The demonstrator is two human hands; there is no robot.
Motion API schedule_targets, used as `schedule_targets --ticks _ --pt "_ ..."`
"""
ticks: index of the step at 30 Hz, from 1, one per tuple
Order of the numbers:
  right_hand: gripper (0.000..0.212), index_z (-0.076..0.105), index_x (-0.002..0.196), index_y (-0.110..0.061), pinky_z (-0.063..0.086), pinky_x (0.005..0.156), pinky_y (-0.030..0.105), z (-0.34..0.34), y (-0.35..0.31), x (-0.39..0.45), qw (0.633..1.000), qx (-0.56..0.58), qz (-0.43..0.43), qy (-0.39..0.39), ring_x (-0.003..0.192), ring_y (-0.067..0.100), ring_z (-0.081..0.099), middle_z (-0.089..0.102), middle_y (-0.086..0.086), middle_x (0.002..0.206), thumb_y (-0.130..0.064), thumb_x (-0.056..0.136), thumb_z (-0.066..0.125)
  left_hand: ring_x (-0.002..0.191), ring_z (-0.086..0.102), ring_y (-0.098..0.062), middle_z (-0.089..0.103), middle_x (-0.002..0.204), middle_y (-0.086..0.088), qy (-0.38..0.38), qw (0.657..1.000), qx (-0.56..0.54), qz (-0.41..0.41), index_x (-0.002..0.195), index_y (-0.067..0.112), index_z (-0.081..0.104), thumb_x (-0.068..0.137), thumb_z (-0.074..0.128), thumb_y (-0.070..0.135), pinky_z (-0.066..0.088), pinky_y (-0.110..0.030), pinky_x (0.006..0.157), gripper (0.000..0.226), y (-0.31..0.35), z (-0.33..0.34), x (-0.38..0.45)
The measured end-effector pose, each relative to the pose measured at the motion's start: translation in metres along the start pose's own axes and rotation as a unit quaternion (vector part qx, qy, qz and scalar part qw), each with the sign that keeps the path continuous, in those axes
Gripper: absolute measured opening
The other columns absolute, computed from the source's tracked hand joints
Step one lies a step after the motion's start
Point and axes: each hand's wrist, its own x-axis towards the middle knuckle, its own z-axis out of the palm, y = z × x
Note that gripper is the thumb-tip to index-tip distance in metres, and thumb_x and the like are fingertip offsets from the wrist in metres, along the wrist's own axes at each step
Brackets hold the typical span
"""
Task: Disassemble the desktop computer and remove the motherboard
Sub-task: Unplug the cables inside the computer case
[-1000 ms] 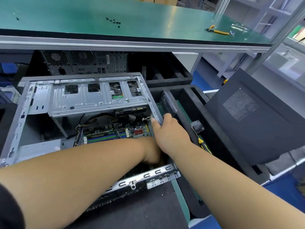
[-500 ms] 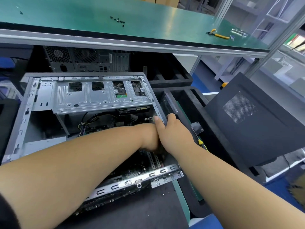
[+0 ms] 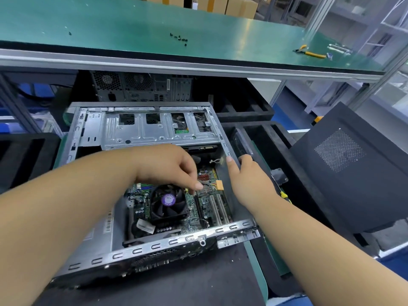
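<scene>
An open desktop case (image 3: 141,248) lies on its side in front of me, its silver drive cage (image 3: 154,131) at the back. The green motherboard (image 3: 207,206) sits on the case floor with a black CPU fan (image 3: 169,203) on it. My left hand (image 3: 167,166) reaches into the case, fingertips pinched on a small cable beside an orange connector (image 3: 219,185). My right hand (image 3: 247,180) grips the case's right wall, thumb inside and fingers over the rim.
The black side panel (image 3: 344,164) leans at the right. A yellow-handled screwdriver (image 3: 284,195) lies in the black foam tray beside the case. On the green bench (image 3: 132,23) above lie several loose screws (image 3: 180,38) and yellow pliers (image 3: 309,53). Another computer (image 3: 141,87) stands behind.
My left hand has come up from deep in the case's right side and now pinches a cable near the orange connector. The fan and board are uncovered. My right hand stays on the wall.
</scene>
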Motion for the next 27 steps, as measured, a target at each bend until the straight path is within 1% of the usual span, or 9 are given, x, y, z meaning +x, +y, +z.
schedule_targets --ticks 3,6,10,14,16,18,20,22,27 --pt "0.055 0.045 0.121 -0.013 0.049 0.081 0.043 -0.001 0.000 0.000 1.000 -0.010 -0.005 0.005 0.095 0.028 0.056 0.057 0.009 0.112 -0.059 0.097 0.026 0.058 0.052 0.010 0.059 0.063 0.023 0.010 1.000 -0.013 -0.004 0.073 0.037 0.071 0.074 0.061 0.067 0.036 -0.023 0.064 0.032 -0.012 -0.011 -0.029" --pt "0.053 0.047 0.127 -0.012 0.045 0.089 0.045 -0.005 -0.002 -0.003 0.996 -0.059 -0.029 0.052 0.107 0.032 0.052 0.054 0.012 0.121 -0.054 0.098 0.033 0.052 0.043 -0.001 0.051 0.056 0.016 0.055 0.997 -0.044 -0.028 0.077 0.034 0.071 0.071 0.058 0.076 0.034 -0.026 0.060 0.044 -0.022 -0.015 -0.051" --pt "0.037 0.054 0.125 -0.019 0.039 0.090 0.043 -0.012 -0.014 -0.008 0.978 -0.082 -0.142 0.129 0.108 0.027 0.050 0.055 0.004 0.120 -0.042 0.096 0.046 0.059 0.051 0.002 0.061 0.067 0.018 0.138 0.981 -0.118 -0.067 0.086 0.034 0.073 0.071 0.056 0.076 0.041 -0.027 0.069 0.048 -0.026 -0.013 -0.070" --pt "0.018 0.064 0.105 -0.028 0.039 0.092 0.041 -0.016 -0.034 -0.009 0.973 -0.055 -0.209 0.075 0.104 0.020 0.050 0.055 -0.005 0.110 -0.034 0.092 0.053 0.085 0.060 0.004 0.068 0.091 0.023 0.275 0.947 -0.114 -0.117 0.088 0.041 0.072 0.084 0.051 0.062 0.043 -0.022 0.075 0.030 -0.028 -0.007 -0.082" --pt "0.015 0.066 0.100 -0.029 0.041 0.092 0.041 -0.018 -0.042 -0.008 0.973 -0.047 -0.224 0.038 0.103 0.018 0.051 0.056 -0.007 0.107 -0.030 0.091 0.054 0.086 0.061 0.003 0.069 0.089 0.022 0.323 0.927 -0.146 -0.123 0.087 0.040 0.072 0.090 0.051 0.053 0.042 -0.023 0.075 0.026 -0.031 -0.005 -0.089" --pt "0.015 0.068 0.098 -0.028 0.046 0.090 0.038 -0.016 -0.049 -0.008 0.971 -0.028 -0.236 -0.022 0.100 0.015 0.054 0.057 -0.009 0.104 -0.028 0.089 0.056 0.091 0.062 -0.001 0.071 0.088 0.018 0.351 0.907 -0.197 -0.124 0.086 0.036 0.073 0.093 0.051 0.048 0.043 -0.027 0.082 0.026 -0.033 -0.004 -0.093" --pt "0.015 0.068 0.099 -0.029 0.049 0.086 0.034 -0.011 -0.059 -0.010 0.966 -0.014 -0.240 -0.093 0.097 0.015 0.057 0.056 -0.008 0.104 -0.028 0.087 0.059 0.096 0.063 -0.005 0.072 0.089 0.016 0.371 0.891 -0.227 -0.129 0.086 0.035 0.074 0.093 0.052 0.048 0.044 -0.029 0.089 0.026 -0.032 -0.004 -0.095" --pt "0.018 0.066 0.104 -0.030 0.049 0.088 0.035 -0.001 -0.069 -0.012 0.960 -0.033 -0.247 -0.129 0.098 0.016 0.057 0.053 -0.006 0.109 -0.031 0.087 0.060 0.094 0.063 -0.007 0.072 0.089 0.015 0.372 0.887 -0.240 -0.133 0.087 0.035 0.074 0.092 0.052 0.048 0.045 -0.029 0.085 0.026 -0.029 -0.004 -0.094" --pt "0.021 0.065 0.106 -0.031 0.051 0.084 0.035 0.007 -0.078 -0.006 0.962 -0.021 -0.239 -0.130 0.095 0.015 0.057 0.056 -0.007 0.110 -0.025 0.087 0.058 0.083 0.063 -0.006 0.072 0.088 0.016 0.345 0.897 -0.247 -0.123 0.085 0.035 0.074 0.092 0.058 0.040 0.048 -0.027 0.080 0.018 -0.013 -0.001 -0.082"
